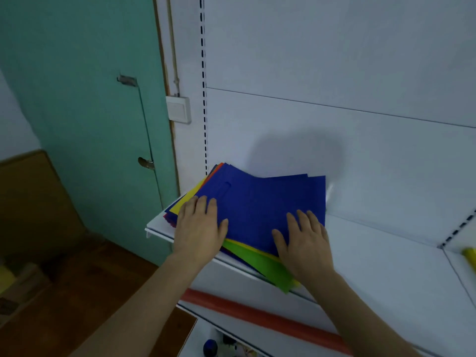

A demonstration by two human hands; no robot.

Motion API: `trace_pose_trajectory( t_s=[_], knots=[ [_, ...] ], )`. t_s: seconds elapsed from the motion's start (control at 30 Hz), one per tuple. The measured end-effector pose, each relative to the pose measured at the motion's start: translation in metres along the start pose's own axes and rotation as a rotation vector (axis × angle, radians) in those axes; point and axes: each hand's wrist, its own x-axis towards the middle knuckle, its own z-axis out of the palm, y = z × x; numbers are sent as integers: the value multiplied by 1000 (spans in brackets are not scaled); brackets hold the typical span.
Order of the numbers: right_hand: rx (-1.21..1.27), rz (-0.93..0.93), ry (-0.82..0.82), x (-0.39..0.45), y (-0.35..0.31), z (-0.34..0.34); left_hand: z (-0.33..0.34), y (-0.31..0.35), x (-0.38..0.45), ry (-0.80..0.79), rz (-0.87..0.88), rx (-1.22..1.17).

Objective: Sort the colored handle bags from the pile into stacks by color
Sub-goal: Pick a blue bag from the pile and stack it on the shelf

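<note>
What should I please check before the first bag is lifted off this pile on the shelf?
1. Both hands on the pile: ok. The left hand and right hand lie flat on the top blue bag.
2. Grip on a single bag: not ok. Fingers are straight, nothing is pinched.
3. Pile squared up: not ok. A green bag and a yellow bag fan out, and the green corner overhangs the shelf edge.
4. Room for stacks: ok. Bare shelf lies right of the pile.
5. Sorted stacks started: not ok. None shows.
6. Number of bags underneath: cannot tell.
</note>
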Motion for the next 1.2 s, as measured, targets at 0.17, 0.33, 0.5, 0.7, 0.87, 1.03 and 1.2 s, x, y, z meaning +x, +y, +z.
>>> trace_pose_trajectory(
  t_s=[0.17,0.33,0.5,0.7,0.87,1.03,1.2],
  knots=[
    [-31,116,-67,-5,-13,13,17,-19,22,-66,27,21],
    [-49,122,-83,-5,-11,13,23,-12,18,-35,128,69],
    [-47,134,-73,-7,-9,17,14,-4,15,-54,181,132],
    [-26,130,-72,-10,-11,19,15,4,18,-41,286,-15],
    [139,288,58,-4,5,8,2,22,19,-13,351,-317],
    [365,593,-42,-1,40,-1,-7,14,30,-9,169,-645],
    [547,668,2,13,46,-13,-16,-9,51,-112,-109,-980]
  ],
)
